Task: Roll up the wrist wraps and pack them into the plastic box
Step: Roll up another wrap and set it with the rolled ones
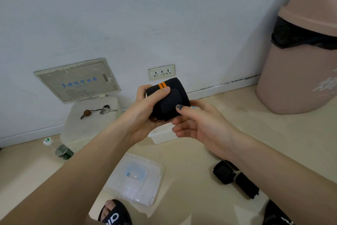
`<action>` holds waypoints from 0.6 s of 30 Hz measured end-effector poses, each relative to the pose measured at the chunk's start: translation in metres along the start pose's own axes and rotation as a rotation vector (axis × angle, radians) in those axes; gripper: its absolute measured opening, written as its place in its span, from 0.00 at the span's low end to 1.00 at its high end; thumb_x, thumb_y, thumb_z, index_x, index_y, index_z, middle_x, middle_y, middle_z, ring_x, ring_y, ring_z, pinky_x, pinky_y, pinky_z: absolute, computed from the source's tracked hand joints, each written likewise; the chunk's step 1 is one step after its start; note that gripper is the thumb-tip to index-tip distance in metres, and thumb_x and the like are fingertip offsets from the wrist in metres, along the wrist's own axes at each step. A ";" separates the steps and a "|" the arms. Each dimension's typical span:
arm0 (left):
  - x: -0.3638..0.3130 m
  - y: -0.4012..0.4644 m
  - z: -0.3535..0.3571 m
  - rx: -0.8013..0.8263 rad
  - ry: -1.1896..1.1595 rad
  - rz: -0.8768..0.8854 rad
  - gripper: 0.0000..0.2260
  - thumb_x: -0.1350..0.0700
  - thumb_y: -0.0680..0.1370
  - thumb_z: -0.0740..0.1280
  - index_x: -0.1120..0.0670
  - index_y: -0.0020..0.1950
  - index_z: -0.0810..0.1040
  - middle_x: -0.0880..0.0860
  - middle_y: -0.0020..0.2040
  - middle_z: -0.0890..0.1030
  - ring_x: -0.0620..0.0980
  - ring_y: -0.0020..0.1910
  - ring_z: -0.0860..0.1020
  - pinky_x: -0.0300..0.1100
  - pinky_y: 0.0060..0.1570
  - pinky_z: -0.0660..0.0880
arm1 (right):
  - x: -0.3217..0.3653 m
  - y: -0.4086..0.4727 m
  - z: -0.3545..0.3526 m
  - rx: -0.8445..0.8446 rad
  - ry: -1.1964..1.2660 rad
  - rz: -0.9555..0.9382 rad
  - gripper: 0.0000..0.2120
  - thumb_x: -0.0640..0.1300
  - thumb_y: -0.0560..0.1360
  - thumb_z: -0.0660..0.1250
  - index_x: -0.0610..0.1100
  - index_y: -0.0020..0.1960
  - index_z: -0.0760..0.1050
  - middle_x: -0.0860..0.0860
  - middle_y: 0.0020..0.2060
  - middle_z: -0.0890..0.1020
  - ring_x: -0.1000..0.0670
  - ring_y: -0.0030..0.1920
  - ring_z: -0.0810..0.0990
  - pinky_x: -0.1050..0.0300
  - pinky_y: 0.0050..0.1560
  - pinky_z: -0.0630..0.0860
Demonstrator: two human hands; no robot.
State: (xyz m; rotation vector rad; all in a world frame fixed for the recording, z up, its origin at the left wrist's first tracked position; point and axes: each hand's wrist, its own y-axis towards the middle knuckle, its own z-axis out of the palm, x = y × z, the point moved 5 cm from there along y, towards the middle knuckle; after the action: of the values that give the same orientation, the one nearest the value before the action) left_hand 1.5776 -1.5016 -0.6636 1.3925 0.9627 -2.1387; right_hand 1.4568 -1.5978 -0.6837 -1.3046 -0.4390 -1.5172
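I am viewing a rolled black wrist wrap [168,99] with two orange stripes, held in the air in front of the wall, above the floor. My left hand [145,113] is gripping the roll, thumb [160,92] curled over its top near the stripes and the other fingers wrapping behind it. My right hand [198,126] is touching the roll's lower right edge, thumb [184,109] pressing on the black fabric; its remaining fingers are lying loosely curled beneath, and I cannot tell whether they are bearing on the roll.

Below the hands, a white plastic box [162,135] is partly showing on the floor. A clear plastic lid [135,177] is lying nearer my feet. A second black wrist wrap [235,177] is resting on the floor to the right, partly hidden by my right forearm.

At the left, a white container [87,124] is bearing a bunch of keys [102,110], with a bottle [60,149] lying just beside it. A pink bin [300,57] is standing at the right, and a wall socket [161,72] sits behind the roll.
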 end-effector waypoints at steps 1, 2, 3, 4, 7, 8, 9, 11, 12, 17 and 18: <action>0.000 0.001 0.000 -0.004 -0.009 0.012 0.20 0.53 0.78 0.74 0.51 0.66 0.70 0.59 0.57 0.83 0.56 0.48 0.86 0.52 0.47 0.83 | 0.002 0.000 0.000 -0.004 0.008 -0.005 0.24 0.43 0.80 0.71 0.36 0.72 0.68 0.40 0.40 0.84 0.44 0.37 0.85 0.55 0.39 0.82; 0.000 0.002 0.000 -0.007 -0.016 0.021 0.19 0.54 0.77 0.74 0.51 0.65 0.71 0.59 0.56 0.83 0.56 0.49 0.85 0.53 0.48 0.83 | 0.003 0.001 0.000 -0.013 0.004 -0.007 0.24 0.43 0.80 0.71 0.37 0.72 0.68 0.40 0.39 0.84 0.43 0.38 0.85 0.55 0.39 0.82; 0.001 0.003 0.000 -0.006 -0.021 0.029 0.19 0.55 0.77 0.74 0.51 0.64 0.71 0.59 0.56 0.84 0.56 0.50 0.85 0.54 0.49 0.83 | 0.003 0.002 -0.001 -0.027 -0.003 -0.010 0.25 0.43 0.79 0.72 0.38 0.72 0.67 0.40 0.39 0.84 0.43 0.38 0.85 0.55 0.39 0.82; 0.002 0.003 0.001 -0.001 -0.027 0.035 0.18 0.56 0.76 0.75 0.50 0.62 0.72 0.58 0.54 0.84 0.56 0.50 0.86 0.54 0.50 0.83 | 0.003 0.002 -0.001 -0.045 -0.013 -0.017 0.25 0.43 0.79 0.72 0.39 0.71 0.67 0.41 0.38 0.84 0.44 0.37 0.85 0.55 0.39 0.82; 0.006 0.003 0.003 0.028 -0.038 0.035 0.18 0.57 0.75 0.75 0.50 0.60 0.72 0.57 0.51 0.85 0.55 0.49 0.86 0.55 0.50 0.83 | 0.002 0.003 -0.002 -0.086 -0.075 -0.031 0.26 0.44 0.77 0.75 0.43 0.70 0.68 0.43 0.36 0.83 0.46 0.35 0.83 0.56 0.36 0.81; 0.008 0.002 0.004 0.039 -0.042 0.029 0.18 0.57 0.75 0.75 0.49 0.60 0.72 0.58 0.52 0.85 0.56 0.50 0.86 0.55 0.49 0.83 | 0.003 0.003 -0.002 -0.092 -0.101 -0.033 0.26 0.45 0.76 0.76 0.44 0.69 0.68 0.43 0.36 0.83 0.47 0.34 0.83 0.56 0.35 0.80; 0.009 0.002 0.006 0.049 -0.044 0.022 0.19 0.57 0.74 0.75 0.49 0.60 0.72 0.60 0.54 0.84 0.57 0.50 0.86 0.55 0.48 0.83 | 0.003 0.003 -0.002 -0.097 -0.125 -0.033 0.26 0.46 0.75 0.77 0.45 0.68 0.69 0.43 0.36 0.83 0.47 0.33 0.82 0.57 0.34 0.79; 0.013 0.002 0.007 0.068 -0.031 0.016 0.19 0.58 0.73 0.76 0.48 0.59 0.72 0.62 0.57 0.83 0.59 0.52 0.85 0.54 0.46 0.82 | 0.001 0.002 -0.003 -0.100 -0.160 -0.028 0.27 0.49 0.73 0.78 0.45 0.66 0.70 0.43 0.37 0.82 0.47 0.33 0.82 0.57 0.34 0.78; 0.015 0.002 0.008 0.077 -0.015 0.016 0.19 0.58 0.73 0.76 0.48 0.58 0.72 0.62 0.58 0.82 0.60 0.52 0.85 0.54 0.46 0.82 | 0.000 0.003 -0.003 -0.099 -0.175 -0.024 0.28 0.50 0.72 0.78 0.45 0.66 0.70 0.43 0.37 0.82 0.47 0.34 0.82 0.58 0.34 0.78; 0.015 0.003 0.010 0.125 0.122 0.064 0.19 0.64 0.76 0.74 0.49 0.57 0.68 0.55 0.51 0.82 0.55 0.46 0.82 0.52 0.46 0.82 | -0.005 0.004 -0.004 -0.079 -0.239 0.001 0.29 0.57 0.73 0.77 0.45 0.66 0.70 0.42 0.39 0.83 0.46 0.36 0.84 0.55 0.38 0.80; 0.014 0.004 0.010 0.138 0.160 0.084 0.19 0.64 0.76 0.73 0.49 0.57 0.68 0.54 0.51 0.81 0.54 0.46 0.82 0.53 0.48 0.83 | -0.004 0.003 -0.004 -0.059 -0.237 0.013 0.29 0.58 0.73 0.75 0.44 0.66 0.71 0.41 0.40 0.83 0.45 0.37 0.84 0.54 0.40 0.82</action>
State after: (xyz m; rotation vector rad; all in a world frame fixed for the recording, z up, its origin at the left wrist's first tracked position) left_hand 1.5680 -1.5107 -0.6752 1.6616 0.8102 -2.0907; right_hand 1.4574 -1.6006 -0.6893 -1.5386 -0.5380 -1.3789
